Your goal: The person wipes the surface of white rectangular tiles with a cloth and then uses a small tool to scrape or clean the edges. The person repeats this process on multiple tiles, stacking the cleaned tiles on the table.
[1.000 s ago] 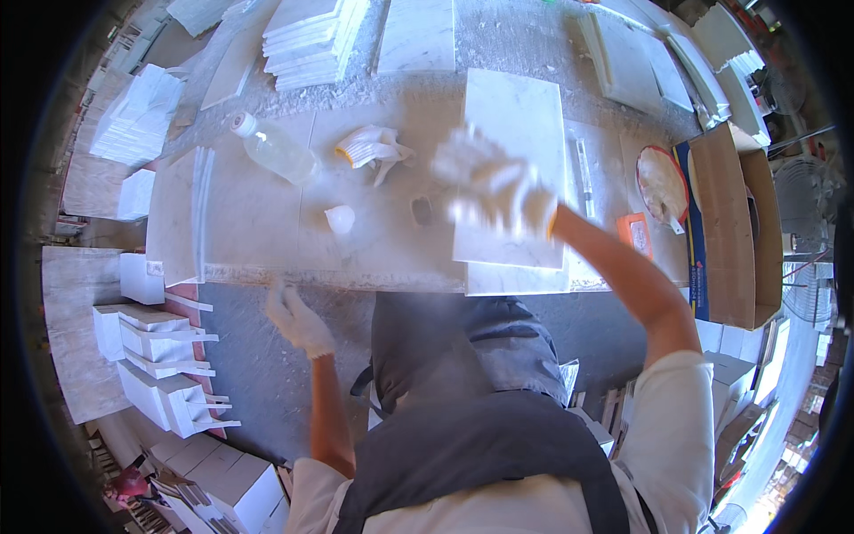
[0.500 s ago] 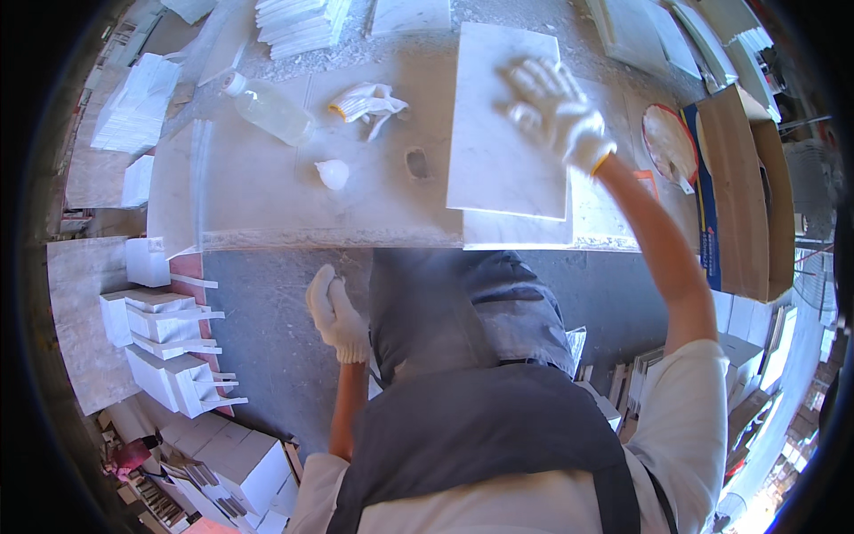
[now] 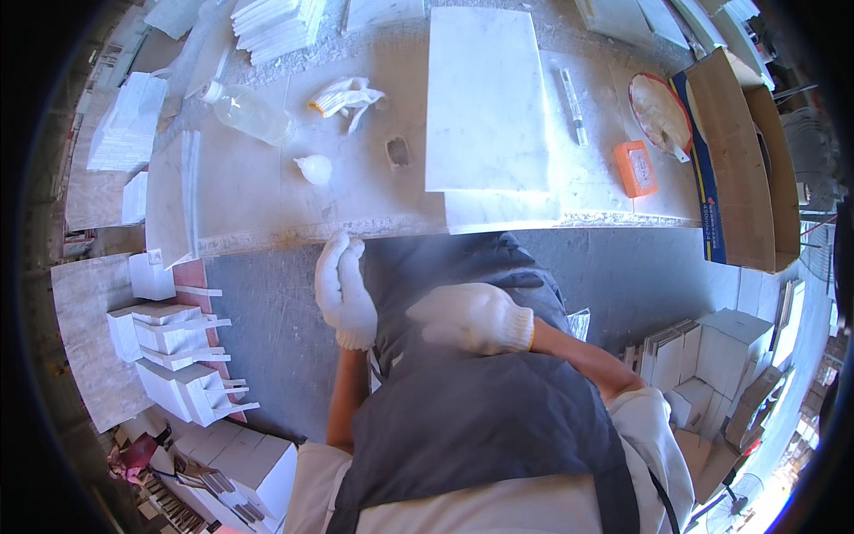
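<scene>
Both my hands wear white knitted gloves and are off the table. My left hand (image 3: 345, 292) is raised below the table's front edge, its fingers stretched upward and close together, with nothing seen in it. In front of my dark apron, my right hand (image 3: 473, 319) points left, fingers extended and slightly blurred; no held thing shows. Beyond them a white, grey-veined stone slab (image 3: 487, 100) lies on the table, over another pale slab (image 3: 500, 212) that juts out at the front edge. Right of it are a slim pen-like stick (image 3: 572, 105) and an orange block (image 3: 635, 169).
Left on the table lie a clear bottle (image 3: 251, 113), a loose glove (image 3: 345, 96) and a white bulb-shaped thing (image 3: 314, 169). At right are a red-rimmed round dish (image 3: 660, 111) and an open cardboard box (image 3: 743, 160). Stacked tiles (image 3: 277, 27) stand at the back.
My right hand has left the slab's surface and come back to my apron. My left fingers have straightened somewhat. The view has shifted slightly, and the stick and the whole orange block now show.
</scene>
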`<state>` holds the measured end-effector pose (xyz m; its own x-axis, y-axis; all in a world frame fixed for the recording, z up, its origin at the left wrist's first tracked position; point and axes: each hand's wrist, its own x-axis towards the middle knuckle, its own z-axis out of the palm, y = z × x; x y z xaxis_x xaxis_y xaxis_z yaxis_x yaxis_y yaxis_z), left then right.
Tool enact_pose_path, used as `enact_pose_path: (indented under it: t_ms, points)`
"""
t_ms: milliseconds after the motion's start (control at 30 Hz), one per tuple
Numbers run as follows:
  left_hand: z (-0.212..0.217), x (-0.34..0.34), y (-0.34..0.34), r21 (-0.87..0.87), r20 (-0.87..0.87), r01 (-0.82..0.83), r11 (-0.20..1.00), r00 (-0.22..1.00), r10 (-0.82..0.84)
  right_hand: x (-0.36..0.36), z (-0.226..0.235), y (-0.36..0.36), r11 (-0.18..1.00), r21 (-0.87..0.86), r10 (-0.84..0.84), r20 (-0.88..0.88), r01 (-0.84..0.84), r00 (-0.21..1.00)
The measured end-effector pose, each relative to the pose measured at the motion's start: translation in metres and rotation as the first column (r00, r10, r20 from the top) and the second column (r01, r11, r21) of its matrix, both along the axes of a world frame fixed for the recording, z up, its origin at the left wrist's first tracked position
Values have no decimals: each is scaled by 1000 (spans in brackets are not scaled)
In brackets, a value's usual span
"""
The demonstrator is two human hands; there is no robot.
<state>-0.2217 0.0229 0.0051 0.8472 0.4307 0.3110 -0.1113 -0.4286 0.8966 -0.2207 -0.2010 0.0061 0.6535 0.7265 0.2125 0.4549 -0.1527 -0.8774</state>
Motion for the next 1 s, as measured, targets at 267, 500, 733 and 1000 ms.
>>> enact_pose_path:
  t_ms: [267, 500, 733, 1000]
  points:
    - [1, -16, -4, -237, -200, 18, 971, 978, -66, 4, 9, -36, 989, -37, -147, -34, 145, 989]
    - [8, -8, -28, -167, -248, 196, 966, 940, -233, 15, 32, -29, 983, 118, -161, 183, 141, 970]
    - [6, -5, -21, -179, -315, 201, 963, 916, -250, 80, 69, -69, 829, -273, -262, 581, 488, 770]
    - [10, 13, -35, 26, -309, 289, 957, 913, -268, 211, 43, -22, 828, -417, -35, 630, 375, 776]
